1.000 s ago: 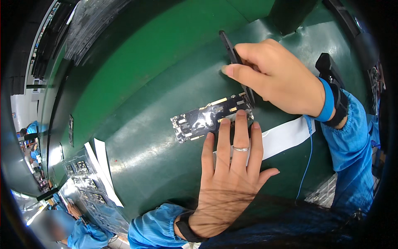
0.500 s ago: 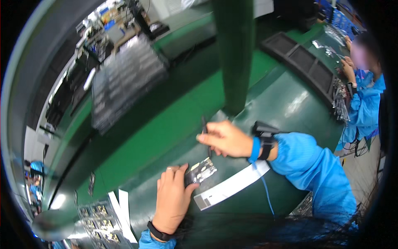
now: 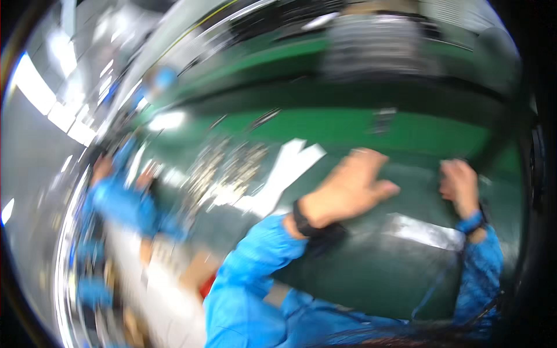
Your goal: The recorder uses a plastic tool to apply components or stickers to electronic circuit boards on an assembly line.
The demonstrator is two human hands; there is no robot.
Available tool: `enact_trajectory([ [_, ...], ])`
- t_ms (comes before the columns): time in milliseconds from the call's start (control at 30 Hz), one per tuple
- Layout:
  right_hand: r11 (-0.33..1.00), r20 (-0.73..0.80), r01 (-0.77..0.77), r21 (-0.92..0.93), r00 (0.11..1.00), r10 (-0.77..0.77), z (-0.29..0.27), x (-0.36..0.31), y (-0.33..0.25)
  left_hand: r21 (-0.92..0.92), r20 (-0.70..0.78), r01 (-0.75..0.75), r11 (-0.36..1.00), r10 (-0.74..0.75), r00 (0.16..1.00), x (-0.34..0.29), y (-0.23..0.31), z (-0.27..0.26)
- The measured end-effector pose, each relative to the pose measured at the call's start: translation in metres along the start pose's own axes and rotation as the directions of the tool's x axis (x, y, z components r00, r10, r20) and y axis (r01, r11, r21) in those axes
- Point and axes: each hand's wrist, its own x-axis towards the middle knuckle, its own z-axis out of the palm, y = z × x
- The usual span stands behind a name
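The whole picture is smeared by motion. My left hand (image 3: 348, 188) reaches over the dark green table with thumb and fingers stretched apart, and nothing shows in it. Just beyond its fingertips, a small dark piece that looks like a circuit board (image 3: 383, 120) lies on the bright green strip. At the right, my right hand (image 3: 461, 185) is closed with curled fingers; what it holds is too blurred to make out. A white strip (image 3: 426, 232) lies on the table between my forearms, close to the right wrist.
Two white strips (image 3: 287, 171) cross left of my left hand, beside rows of blurred boards (image 3: 232, 168). Thin dark pieces (image 3: 264, 119) lie behind them. A co-worker's blue sleeve (image 3: 125, 203) is at far left. Stacked trays (image 3: 374, 49) stand at the back.
The view has swung left. My left hand has let go of the circuit board, which now seems to lie on the green strip. The dark pen-like tool in my right hand no longer shows clearly.
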Motion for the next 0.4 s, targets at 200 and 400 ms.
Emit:
enact_trajectory([
  [200,0.958,0.046,0.28,-0.068,0.96,-0.277,-0.032,0.042,0.056,0.04,-0.047,0.347,0.937,-0.345,0.937,-0.195,-0.018,-0.073],
  [400,0.956,0.025,0.295,-0.011,0.955,-0.294,-0.014,0.023,0.04,0.242,-0.428,0.727,0.643,-0.602,0.674,-0.326,-0.163,-0.143],
])
